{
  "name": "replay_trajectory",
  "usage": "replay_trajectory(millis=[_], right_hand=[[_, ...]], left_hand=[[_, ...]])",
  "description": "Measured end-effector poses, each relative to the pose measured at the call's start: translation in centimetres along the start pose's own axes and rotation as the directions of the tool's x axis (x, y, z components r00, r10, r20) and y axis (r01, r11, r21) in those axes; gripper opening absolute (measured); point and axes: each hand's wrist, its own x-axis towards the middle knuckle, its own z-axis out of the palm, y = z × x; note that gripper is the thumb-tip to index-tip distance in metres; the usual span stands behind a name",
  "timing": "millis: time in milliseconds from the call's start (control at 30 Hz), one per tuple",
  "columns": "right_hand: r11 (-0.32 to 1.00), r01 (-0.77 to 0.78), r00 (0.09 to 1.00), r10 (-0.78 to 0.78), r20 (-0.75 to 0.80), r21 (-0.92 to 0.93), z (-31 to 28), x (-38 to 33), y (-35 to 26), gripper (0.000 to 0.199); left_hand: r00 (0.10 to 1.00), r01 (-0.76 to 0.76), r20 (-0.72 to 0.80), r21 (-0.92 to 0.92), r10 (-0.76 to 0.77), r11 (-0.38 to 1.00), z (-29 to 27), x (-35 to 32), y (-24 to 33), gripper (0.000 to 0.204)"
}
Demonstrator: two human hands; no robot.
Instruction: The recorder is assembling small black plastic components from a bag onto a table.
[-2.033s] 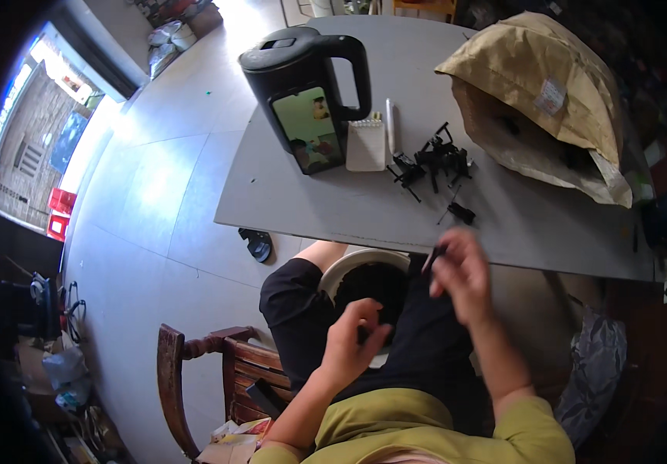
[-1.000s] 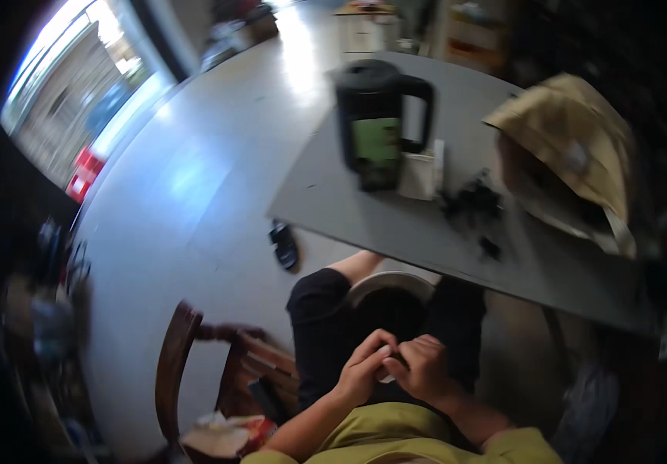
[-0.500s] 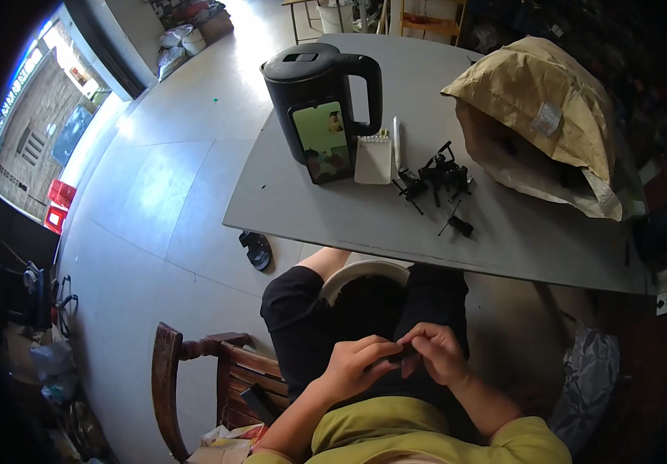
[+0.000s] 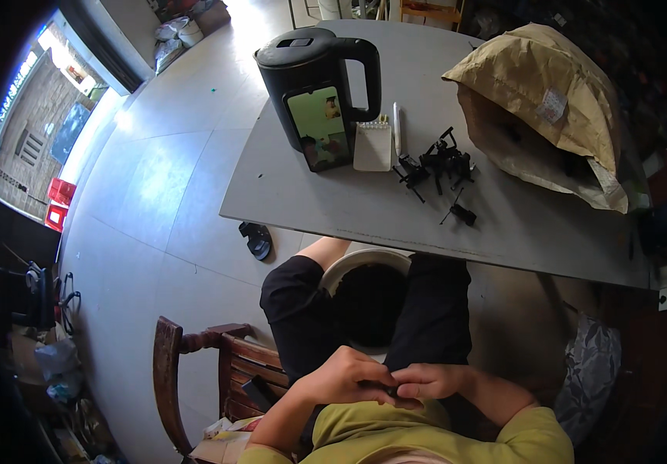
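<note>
Black kettle (image 4: 314, 71) behind phone (image 4: 320, 127); paper bag (image 4: 538, 77) on table (image 4: 333, 203); hands (image 4: 349, 376) (image 4: 435, 380) pinch small dark piece (image 4: 390, 392).

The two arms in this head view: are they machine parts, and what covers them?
No, they are a person's. The left hand and right hand have ordinary human fingers, with no gloves or cables visible. The forearms are bare, and no watch shows. Yellow-green short sleeves cover the upper arms.
</note>
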Motion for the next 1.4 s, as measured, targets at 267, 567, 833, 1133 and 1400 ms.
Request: replay_trajectory(millis=[267,567,833,1133,1400], right_hand=[[0.921,-0.057,0.991,0.004,-0.136,-0.386,0.8,0.9,-2.9,0.024],[0.149,-0.653,0.386,-0.778,-0.496,-0.742,-8.4,1.2,-6.4,0.024],[0.384,-0.562,0.370,-0.675,-0.638,-0.733,-11.8,1.1,-5.3,0.036],[0.850,0.317,0.546,-0.527,-0.652,-0.421,-2.6,4.4,-0.2,0.029],[0.951,0.176,0.687,-0.304,-0.660,-0.256,-5.0,2.3,-0.3,0.035]], left_hand=[[0.984,-0.146,-0.068,0.211,0.163,0.967,-0.3,-0.1,-0.1,0.023],[0.805,0.112,-0.525,-0.324,-0.277,0.939,0.9,0.2,-2.0,0.014],[0.688,0.054,-0.556,-0.602,-0.466,0.797,1.4,-0.3,-3.1,0.031],[0.708,-0.041,-0.393,-0.852,-0.587,0.522,1.7,1.6,-3.8,0.024],[0.745,0.323,-0.653,0.178,-0.134,0.930,-0.1,0.9,-2.2,0.019]])
